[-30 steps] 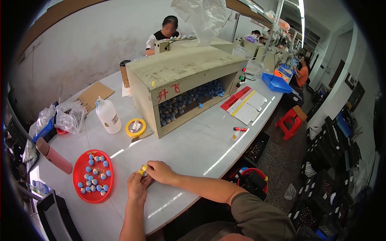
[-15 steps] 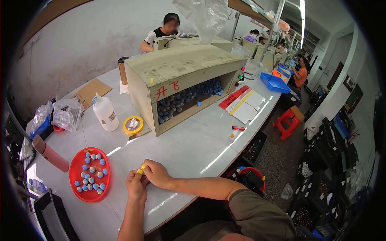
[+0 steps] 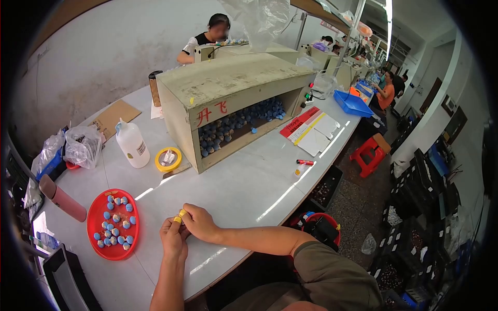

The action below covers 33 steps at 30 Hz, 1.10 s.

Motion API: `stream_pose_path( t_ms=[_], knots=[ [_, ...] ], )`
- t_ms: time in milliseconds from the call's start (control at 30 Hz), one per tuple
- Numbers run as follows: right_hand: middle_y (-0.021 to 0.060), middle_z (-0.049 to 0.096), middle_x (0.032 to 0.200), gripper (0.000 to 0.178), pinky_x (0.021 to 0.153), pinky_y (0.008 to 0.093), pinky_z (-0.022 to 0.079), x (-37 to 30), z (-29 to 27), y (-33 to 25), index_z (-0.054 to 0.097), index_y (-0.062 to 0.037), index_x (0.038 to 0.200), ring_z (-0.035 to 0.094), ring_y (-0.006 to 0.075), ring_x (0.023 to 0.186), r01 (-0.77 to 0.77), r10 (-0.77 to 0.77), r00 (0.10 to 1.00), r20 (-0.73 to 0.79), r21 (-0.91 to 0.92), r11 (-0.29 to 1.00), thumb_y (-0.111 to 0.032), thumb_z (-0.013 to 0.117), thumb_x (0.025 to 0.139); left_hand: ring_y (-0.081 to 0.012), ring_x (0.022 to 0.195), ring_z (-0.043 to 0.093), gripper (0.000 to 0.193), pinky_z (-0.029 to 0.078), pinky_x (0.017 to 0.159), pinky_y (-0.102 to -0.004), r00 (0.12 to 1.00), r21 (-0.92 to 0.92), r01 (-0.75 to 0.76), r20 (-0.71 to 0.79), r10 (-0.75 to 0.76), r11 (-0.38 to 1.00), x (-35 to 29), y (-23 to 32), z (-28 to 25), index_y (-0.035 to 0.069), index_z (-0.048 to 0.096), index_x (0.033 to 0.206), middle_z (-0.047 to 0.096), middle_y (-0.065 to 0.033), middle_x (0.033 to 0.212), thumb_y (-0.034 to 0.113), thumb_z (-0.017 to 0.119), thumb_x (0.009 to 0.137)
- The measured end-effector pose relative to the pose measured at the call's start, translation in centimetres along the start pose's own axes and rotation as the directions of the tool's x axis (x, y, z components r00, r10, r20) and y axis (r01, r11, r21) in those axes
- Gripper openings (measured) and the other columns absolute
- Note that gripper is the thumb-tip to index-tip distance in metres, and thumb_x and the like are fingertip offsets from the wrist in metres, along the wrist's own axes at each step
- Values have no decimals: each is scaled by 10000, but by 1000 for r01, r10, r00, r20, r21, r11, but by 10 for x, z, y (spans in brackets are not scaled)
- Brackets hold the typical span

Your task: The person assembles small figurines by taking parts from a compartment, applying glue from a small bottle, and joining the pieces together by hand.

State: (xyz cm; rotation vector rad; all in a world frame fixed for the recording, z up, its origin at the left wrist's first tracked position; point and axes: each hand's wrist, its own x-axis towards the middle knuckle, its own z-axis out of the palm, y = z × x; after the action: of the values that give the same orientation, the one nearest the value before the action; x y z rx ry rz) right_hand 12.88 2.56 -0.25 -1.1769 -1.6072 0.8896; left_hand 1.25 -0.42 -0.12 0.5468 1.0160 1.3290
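Note:
My left hand (image 3: pixel 174 239) and my right hand (image 3: pixel 201 224) meet over the near part of the table, fingers closed and pressed together. Yellow wraps (image 3: pixel 180 215) cover a fingertip on each hand. Whatever the fingers pinch is hidden or too small to make out. Just left of my hands lies a round red tray (image 3: pixel 92 228), holding several small blue and cream balls (image 3: pixel 126 224), some joined in clusters.
Ahead stands a beige metal box (image 3: pixel 179 129), open in front, with many blue pieces (image 3: pixel 228 127) inside. A white bottle (image 3: pixel 133 145), yellow tape roll (image 3: pixel 168 159), pink flask (image 3: pixel 63 199) and black bin (image 3: pixel 67 280) are leftward. Papers (image 3: pixel 311 132) lie right; a co-worker (image 3: pixel 212 36) sits beyond.
My hands stay pressed together in nearly the same pose. The whole view has shifted slightly, so the things on the table appear a little further left.

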Motion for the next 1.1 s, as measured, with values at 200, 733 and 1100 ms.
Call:
stream_pose_path(
  t_ms=[200,733,1100],
  knots=[
    [199,589,784,203,619,474,428,0,1,2,481,-8,787,558,403,717,7,-7,1000,-3,-15,1000,-169,494,910,-199,760,642,98,555,692,-348,1000,-6,1,2,-1,1000,1,-1,-1,45,552,926,647,-102,877,132,520,958],
    [200,590,789,196,630,480,435,0,0,-2,489,-11,786,560,408,730,13,-13,1000,-6,-11,1000,-167,495,904,-188,744,644,129,550,688,-331,1000,-12,6,3,-6,1000,3,-3,-4,45,555,916,651,-95,867,153,519,978],
    [200,546,743,184,605,435,419,-1,1,-1,462,6,789,526,366,660,25,-25,998,-50,-5,1000,-133,487,907,-187,775,653,110,558,691,-321,999,-37,4,45,-3,999,4,-4,-3,32,560,930,650,-96,901,128,534,976]
  ],
)
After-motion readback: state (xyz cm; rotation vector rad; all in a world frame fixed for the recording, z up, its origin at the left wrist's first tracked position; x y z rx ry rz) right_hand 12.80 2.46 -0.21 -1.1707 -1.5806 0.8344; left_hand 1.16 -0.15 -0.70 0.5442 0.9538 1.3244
